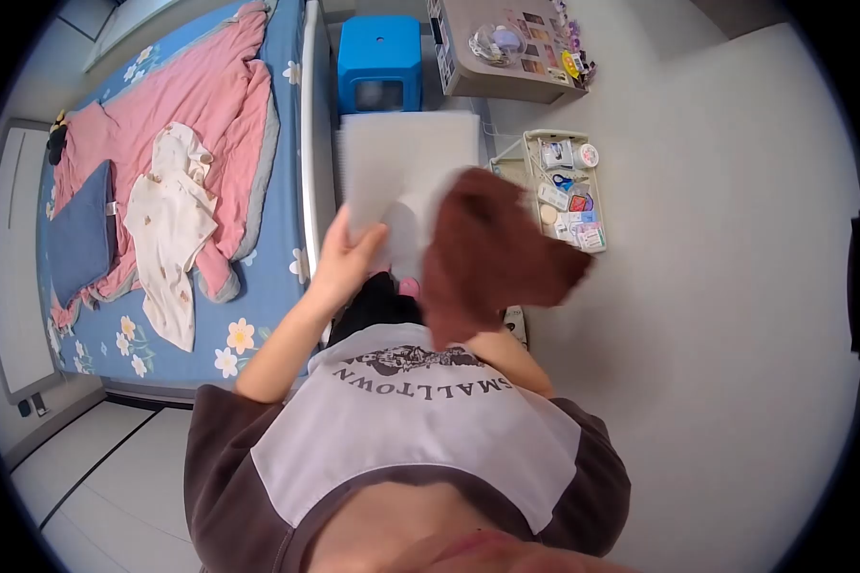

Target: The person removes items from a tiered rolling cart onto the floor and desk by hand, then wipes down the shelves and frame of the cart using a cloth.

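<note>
My left hand [347,256] is closed on the lower left edge of a white notebook [411,143], thumb on top. Ridges like a spiral binding or page edges run down its left side, and the cover is blurred. A dark reddish-brown cloth [497,253] hangs in the air over the notebook's lower right part, smeared by motion. My right forearm reaches up under this cloth, which hides my right hand; the cloth appears held by it.
On the left is a bed with a blue floral sheet [215,329], pink blanket [177,91], white garment [172,220] and blue pillow [81,234]. Ahead stand a blue stool [380,62] and a cabinet [506,81]. A trolley [566,138] with small items is at right.
</note>
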Available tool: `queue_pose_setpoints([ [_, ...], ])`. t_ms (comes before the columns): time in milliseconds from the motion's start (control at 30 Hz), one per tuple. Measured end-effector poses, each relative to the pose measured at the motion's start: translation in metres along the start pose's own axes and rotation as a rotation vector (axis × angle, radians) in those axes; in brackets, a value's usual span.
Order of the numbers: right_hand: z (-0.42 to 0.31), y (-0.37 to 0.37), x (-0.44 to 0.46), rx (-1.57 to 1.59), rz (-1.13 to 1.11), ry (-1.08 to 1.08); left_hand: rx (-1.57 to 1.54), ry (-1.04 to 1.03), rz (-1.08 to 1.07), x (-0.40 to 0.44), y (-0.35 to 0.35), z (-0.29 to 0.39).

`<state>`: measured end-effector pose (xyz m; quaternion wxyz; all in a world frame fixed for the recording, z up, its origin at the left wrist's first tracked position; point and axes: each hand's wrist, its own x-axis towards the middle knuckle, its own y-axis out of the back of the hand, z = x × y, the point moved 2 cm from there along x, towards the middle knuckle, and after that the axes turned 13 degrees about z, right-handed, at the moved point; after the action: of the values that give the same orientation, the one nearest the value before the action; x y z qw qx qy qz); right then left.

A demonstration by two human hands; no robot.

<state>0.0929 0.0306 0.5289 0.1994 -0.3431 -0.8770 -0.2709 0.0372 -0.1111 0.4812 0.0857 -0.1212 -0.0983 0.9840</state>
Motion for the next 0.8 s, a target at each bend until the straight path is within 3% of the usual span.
queue_pose_setpoints([
  [33, -0.003, -0.023, -0.006, -0.092, -0.101, 0.06, 0.044, -0.105, -0.084, -0.002, -0.006, 0.002],
  [67, -0.005, -0.035, -0.01, -0.144, -0.145, 0.074, 0.216, -0.345, -0.103, -0.012, -0.009, 0.013],
  [133, 0.002, -0.055, -0.012, -0.204, -0.205, 0.061, 0.414, -0.333, -0.207, -0.002, 0.011, -0.032],
  [267, 0.021, -0.064, -0.004, -0.076, -0.243, -0.113, 0.191, -0.196, -0.257, -0.019, -0.002, 0.032],
  [367, 0.033, -0.064, 0.003, 0.133, -0.27, -0.321, -0.007, -0.022, -0.183, -0.015, 0.003, 0.019],
  [500, 0.042, -0.061, 0.006, 0.278, -0.27, -0.473, 0.075, -0.026, -0.159, -0.012, 0.022, 0.018],
  [800, 0.072, -0.062, 0.017, 0.339, -0.171, -0.586, 0.092, -0.063, -0.134, -0.005, 0.057, 0.032],
])
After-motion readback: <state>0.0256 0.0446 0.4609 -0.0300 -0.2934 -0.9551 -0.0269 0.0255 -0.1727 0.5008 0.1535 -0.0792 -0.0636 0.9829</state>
